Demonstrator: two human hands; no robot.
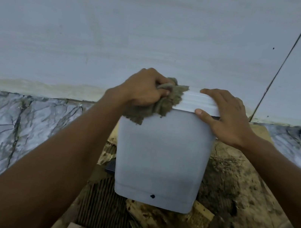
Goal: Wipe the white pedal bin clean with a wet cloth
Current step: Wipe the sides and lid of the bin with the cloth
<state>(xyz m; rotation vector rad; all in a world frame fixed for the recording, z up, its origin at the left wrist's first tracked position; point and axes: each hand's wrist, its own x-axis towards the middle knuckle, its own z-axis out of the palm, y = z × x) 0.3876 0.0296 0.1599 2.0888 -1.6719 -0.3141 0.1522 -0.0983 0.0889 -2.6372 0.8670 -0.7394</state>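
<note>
Bin: the white pedal bin point(160, 155) stood upright in the middle of the view on dirty broken tile pieces point(219, 187), close to a pale wall point(121, 19) on the far side.
Lid: the white lid point(197, 101) was shut, the top edge facing away from the camera.
Left hand: the left hand point(141, 90) was clenched around a bunched grey-brown cloth point(165, 104), pressing it on the lid's left corner; part of the cloth hung over the upper left side.
Right hand: the right hand point(226, 118) lay spread and flat on the lid's right end, fingers open, gripping nothing, steadying the bin.
Step in hand: probably wiping the lid and rim.
Doing it well: the person would do best to keep the bracing hand firm, since the footing looked uneven, then spread the cloth flatter and draw it along the lid seam before the sides.
</note>
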